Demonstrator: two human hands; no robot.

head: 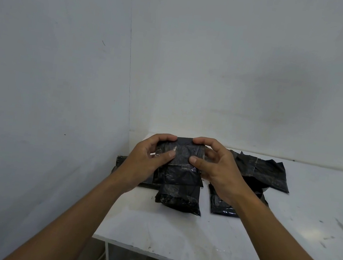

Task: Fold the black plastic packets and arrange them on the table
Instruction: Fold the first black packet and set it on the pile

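A folded black plastic packet [185, 153] is held between both hands above the table's far left part. My left hand [145, 159] pinches its left side, thumb on the front and fingers curled over the top edge. My right hand [217, 168] pinches its right side the same way. Below it, folded packets [179, 197] lie overlapped in a row toward me. Another folded packet [219, 205] lies under my right wrist. Flat unfolded packets [269, 172] spread at the back right, and one black sheet [121, 160] sticks out behind my left hand.
The white table [175, 234] stands in a corner, with grey walls on the left and behind. Its front edge runs across the lower part of the view, and its left edge lies close to the left wall. Scuff marks dot the table's right side.
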